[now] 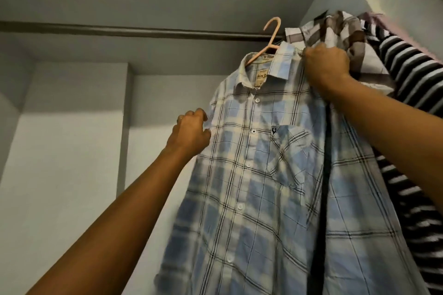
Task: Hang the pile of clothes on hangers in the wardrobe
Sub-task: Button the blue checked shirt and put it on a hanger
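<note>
A blue and white checked shirt (259,175) hangs on a pink hanger (271,38), whose hook is at the dark wardrobe rail (143,31). My right hand (327,67) grips the shirt's right shoulder near the collar. At the shirt's left side, below the shoulder, my left hand (191,132) has its fingers curled against the fabric edge. Whether the hook rests on the rail I cannot tell.
To the right on the rail hang a brown and white checked shirt (340,38) and a black and white striped garment (412,74), pressed close together. The left stretch of the rail is bare, with grey wardrobe walls (72,151) behind.
</note>
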{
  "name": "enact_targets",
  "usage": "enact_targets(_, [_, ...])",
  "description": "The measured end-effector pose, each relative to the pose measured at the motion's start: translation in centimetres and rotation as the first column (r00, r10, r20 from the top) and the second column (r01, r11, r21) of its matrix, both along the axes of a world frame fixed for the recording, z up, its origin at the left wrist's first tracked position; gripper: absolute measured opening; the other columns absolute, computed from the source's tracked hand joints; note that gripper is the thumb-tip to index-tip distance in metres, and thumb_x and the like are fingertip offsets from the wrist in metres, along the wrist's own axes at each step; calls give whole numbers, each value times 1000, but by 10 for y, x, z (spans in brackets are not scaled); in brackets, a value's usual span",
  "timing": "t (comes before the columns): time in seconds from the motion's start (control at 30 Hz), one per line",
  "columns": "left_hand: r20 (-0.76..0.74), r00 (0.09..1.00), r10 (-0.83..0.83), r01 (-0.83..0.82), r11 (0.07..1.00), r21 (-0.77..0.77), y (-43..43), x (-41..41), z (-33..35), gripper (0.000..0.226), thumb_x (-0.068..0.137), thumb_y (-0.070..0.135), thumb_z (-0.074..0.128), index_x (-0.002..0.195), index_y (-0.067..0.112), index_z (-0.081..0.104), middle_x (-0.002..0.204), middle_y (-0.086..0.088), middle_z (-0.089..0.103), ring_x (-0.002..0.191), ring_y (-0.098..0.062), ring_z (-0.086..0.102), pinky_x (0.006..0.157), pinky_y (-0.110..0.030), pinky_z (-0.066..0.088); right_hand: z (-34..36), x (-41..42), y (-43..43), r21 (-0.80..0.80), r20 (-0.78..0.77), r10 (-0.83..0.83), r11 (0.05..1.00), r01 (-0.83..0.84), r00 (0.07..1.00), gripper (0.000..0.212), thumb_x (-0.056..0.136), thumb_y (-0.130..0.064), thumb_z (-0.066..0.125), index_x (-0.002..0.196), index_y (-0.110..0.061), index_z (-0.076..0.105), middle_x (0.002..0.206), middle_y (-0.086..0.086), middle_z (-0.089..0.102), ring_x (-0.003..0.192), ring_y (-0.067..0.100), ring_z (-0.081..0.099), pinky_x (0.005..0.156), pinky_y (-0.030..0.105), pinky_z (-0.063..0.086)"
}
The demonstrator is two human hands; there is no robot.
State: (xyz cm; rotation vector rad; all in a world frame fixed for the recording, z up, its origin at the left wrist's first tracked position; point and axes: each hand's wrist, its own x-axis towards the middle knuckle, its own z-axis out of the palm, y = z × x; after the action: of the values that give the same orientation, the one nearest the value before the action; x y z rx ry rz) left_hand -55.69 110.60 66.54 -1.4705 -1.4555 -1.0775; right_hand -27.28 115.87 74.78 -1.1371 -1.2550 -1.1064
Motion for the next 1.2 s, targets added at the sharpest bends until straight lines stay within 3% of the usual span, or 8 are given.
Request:
enact_targets(0.13, [-18,999,-41,41,999,-12,13,3,7,36,91,23,57,124,10,51,125,-13,53,115,-30,47,91,-38,43,24,-4,-1,-64,-1,-102,993,102,995,30,92,6,40,114,5,60,120,27,57,113,46,53,85,49,46])
enact_targets(0.4, [-40,997,-63,63,998,8,16,10,1,30,92,19,54,120,10,54,123,-12,52,116,-28,46,88,-34,42,48,-6,16,-82,20,-145,986,146,989,29,93,-6,45,119,-3,58,123,22,59,113,39,56,108,50,26])
enact_targets(0.47, [-39,997,-69,70,997,15,14,11,-4,28,92,20,53,118,9,56,121,-12,53,114,-28,46,87,-34,43,42,-4,20,-75,43,-139,987,142,989,27,93,-6,44,114,0,61,114,22,63,108,38,59,105,50,31])
enact_targets(0.6, [-29,997,-72,72,997,-1,10,12,-14,27,91,22,54,115,9,57,119,-12,53,114,-28,47,87,-35,43,12,-14,13,-140,127,-204,965,222,971,26,91,-6,48,113,-6,61,116,15,62,105,35,60,84,40,45])
enact_targets(0.87, [-54,996,-78,81,994,67,-10,24,-27,25,92,23,52,114,11,59,120,-10,54,115,-26,46,85,-33,42,8,0,2,-41,102,-257,964,263,961,26,92,-2,47,113,-1,62,110,21,62,99,39,62,70,38,42])
enact_targets(1.2, [-68,998,0,2,1000,25,0,10,-26,27,92,24,53,115,11,58,123,-10,54,116,-27,46,88,-35,42,35,-12,-1,-52,-52,-136,990,133,989,29,93,3,41,116,6,59,121,27,58,113,45,52,91,46,41])
